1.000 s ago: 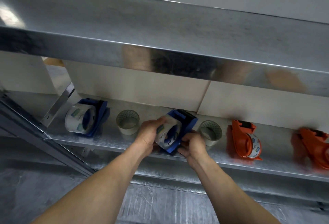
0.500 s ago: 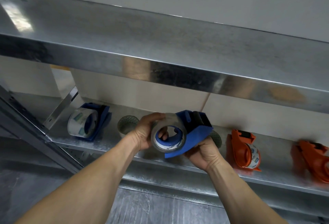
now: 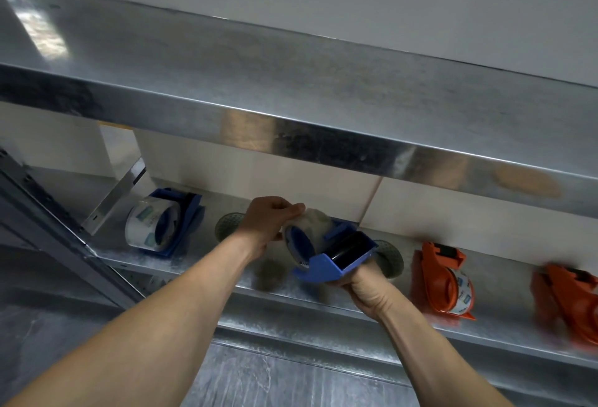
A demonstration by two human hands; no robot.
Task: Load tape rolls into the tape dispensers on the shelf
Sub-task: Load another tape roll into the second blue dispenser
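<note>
Just above the lower shelf point(image 3: 194, 264), both hands hold one blue dispenser point(image 3: 326, 269) in the air. The left hand point(image 3: 265, 222) has its fingers point(image 3: 284, 207) curled over the top of the clear tape roll point(image 3: 310, 222), gripping it. The roll sits on the dispenser's blue hub, which shows through its centre. The right hand point(image 3: 369, 290) grips the dispenser from beneath, its fingers wrapped under the body and mostly hidden.

On the shelf to the left lies a second dispenser point(image 3: 191, 222), also blue, with a labelled roll point(image 3: 149, 228) in it. A loose roll point(image 3: 226, 228) stands behind the left wrist, and another loose roll point(image 3: 390, 257) shows just behind the right hand. Farther right stands an orange dispenser point(image 3: 433, 277) holding a labelled roll, then a blurred orange one point(image 3: 563, 306) whose contents I cannot tell.
</note>
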